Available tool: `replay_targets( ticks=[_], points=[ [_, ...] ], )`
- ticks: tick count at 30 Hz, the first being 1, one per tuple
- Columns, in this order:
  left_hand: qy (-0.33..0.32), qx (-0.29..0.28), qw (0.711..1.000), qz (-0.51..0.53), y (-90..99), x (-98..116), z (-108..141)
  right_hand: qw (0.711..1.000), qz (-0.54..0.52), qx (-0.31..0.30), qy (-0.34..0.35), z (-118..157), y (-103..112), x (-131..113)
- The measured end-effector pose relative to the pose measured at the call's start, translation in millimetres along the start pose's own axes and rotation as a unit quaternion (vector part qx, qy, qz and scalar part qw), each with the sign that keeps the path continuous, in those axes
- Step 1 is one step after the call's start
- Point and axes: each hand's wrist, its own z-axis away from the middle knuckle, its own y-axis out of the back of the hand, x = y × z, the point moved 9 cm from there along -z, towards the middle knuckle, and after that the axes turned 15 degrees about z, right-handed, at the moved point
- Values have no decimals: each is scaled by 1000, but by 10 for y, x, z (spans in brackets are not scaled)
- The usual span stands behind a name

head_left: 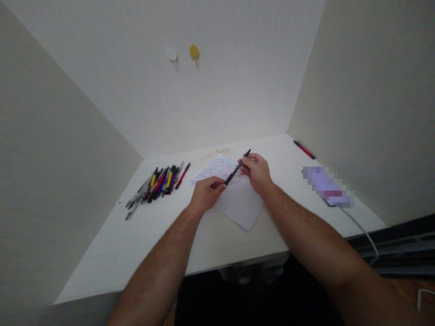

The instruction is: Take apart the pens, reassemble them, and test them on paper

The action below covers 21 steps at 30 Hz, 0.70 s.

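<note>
A black pen [234,172] is held slantwise above the paper, its upper end pointing away to the right. My left hand [205,194] pinches the lower end between thumb and fingers. Near the upper end, my right hand [256,172] grips the same pen with its fingertips. Beneath both hands lies a sheet of white paper [243,210], set cornerwise on the white desk [163,244]. Handwritten lines cover its far part, and the near part is blank. The hands hide some of the sheet.
Left of the paper lies a pile of several pens [158,183] with a red pen [182,175] beside it. Another red pen [304,149] rests by the right wall. A blurred-out phone [326,186] with a white cable [362,228] sits at right. Two hooks, one yellow [194,52], are on the back wall.
</note>
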Motion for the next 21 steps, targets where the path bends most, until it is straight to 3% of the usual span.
replay_targets(
  ticks=[6, 16, 21],
  points=[
    [-11, 3, 1000, -14, -10, 4, -1, 999, 8, -31, 2, 29, -45, 25],
    [-44, -13, 999, -22, -51, 71, 3, 962, 169, -213, 9, 278, -428, 172],
    [-40, -15, 998, -39, -59, 44, -25, 959, 191, -207, 22, 261, -422, 162]
  ],
)
